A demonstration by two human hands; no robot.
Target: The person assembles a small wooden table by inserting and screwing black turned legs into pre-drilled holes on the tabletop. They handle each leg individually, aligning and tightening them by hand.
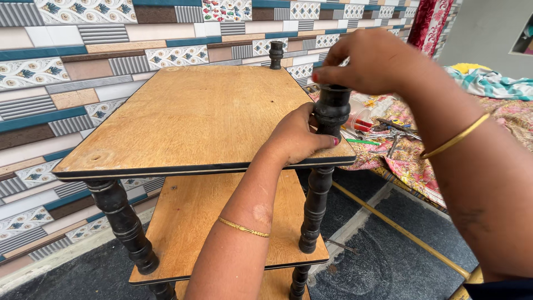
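A wooden shelf rack stands in front of me, its top board [189,116] light brown with a black edge. A short black turned post piece [332,108] stands on the board's near right corner. My left hand [297,136] wraps around the base of that piece, fingers on the board. My right hand [369,58] pinches the piece's top rim from above. Below, a black turned leg [315,208] joins the top board to a lower shelf [205,222]. Another leg [123,222] stands at the left corner, and a small black post [276,54] sticks up at the far corner.
A patterned tiled wall [66,66] runs along the left and back. To the right a floral cloth [411,161] carries scattered hand tools [388,130] and a plastic cup [358,114]. Dark floor [383,261] and a yellow rod [400,230] lie below right.
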